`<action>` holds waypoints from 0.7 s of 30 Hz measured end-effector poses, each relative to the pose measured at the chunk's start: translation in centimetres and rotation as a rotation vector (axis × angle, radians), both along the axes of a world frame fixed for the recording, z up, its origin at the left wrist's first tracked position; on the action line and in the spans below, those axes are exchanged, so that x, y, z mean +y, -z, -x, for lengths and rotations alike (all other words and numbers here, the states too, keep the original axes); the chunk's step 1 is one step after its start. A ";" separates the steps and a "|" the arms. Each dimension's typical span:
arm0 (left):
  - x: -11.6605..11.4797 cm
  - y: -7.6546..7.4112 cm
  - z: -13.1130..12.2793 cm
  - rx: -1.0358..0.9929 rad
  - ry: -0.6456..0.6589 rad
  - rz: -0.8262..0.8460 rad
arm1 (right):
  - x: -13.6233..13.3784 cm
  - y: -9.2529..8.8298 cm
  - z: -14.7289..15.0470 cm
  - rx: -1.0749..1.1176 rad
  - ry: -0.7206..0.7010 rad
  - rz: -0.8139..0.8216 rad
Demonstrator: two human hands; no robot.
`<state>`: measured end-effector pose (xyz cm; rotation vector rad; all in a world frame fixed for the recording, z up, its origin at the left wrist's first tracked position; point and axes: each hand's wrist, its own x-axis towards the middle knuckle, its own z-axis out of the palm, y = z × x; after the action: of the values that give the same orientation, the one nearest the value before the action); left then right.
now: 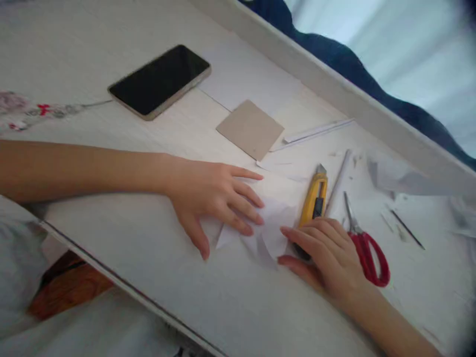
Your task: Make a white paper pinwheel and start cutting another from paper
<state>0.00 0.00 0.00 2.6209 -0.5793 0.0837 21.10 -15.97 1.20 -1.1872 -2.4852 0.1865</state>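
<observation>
My left hand [213,196] lies flat with its fingers spread on a folded piece of white paper [273,218]. The paper's creased flaps stick up a little between my two hands. At its right side is my right hand [327,253], thumb and index finger apart near the paper's edge. Whether those fingertips touch the paper, I cannot tell. A yellow box cutter [311,201] with some blade out lies partly beneath my right hand, which hides its middle. Red-handled scissors [372,258] rest just beyond that hand, partly covered by it.
A phone [159,82] lies at the upper left, with a beaded strap [44,110]. A grey-brown cardboard square [250,130] sits beyond my left hand. Paper strips [320,131], a white rolled stick [338,181], a thin dark rod [407,229] and scraps lie rightward. A raised ledge [334,82] borders the table.
</observation>
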 end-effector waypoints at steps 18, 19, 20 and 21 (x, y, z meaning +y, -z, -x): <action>-0.3 0.0 -0.2 0.005 -0.030 0.064 | 0.1 -2.4 -0.8 -0.198 -0.012 0.126; -0.3 0.0 -0.2 0.011 -0.033 0.077 | 0.2 -2.4 -0.9 -0.211 -0.041 0.155; -0.3 0.0 -0.2 0.016 -0.034 0.087 | 0.4 -2.4 -1.0 -0.216 -0.061 0.172; -0.3 0.0 -0.2 0.018 -0.034 0.094 | 0.5 -2.3 -1.0 -0.212 -0.070 0.178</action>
<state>0.22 -0.27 0.03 2.5380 -0.5124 0.0948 22.08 -15.48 3.51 -1.2483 -2.7450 0.3221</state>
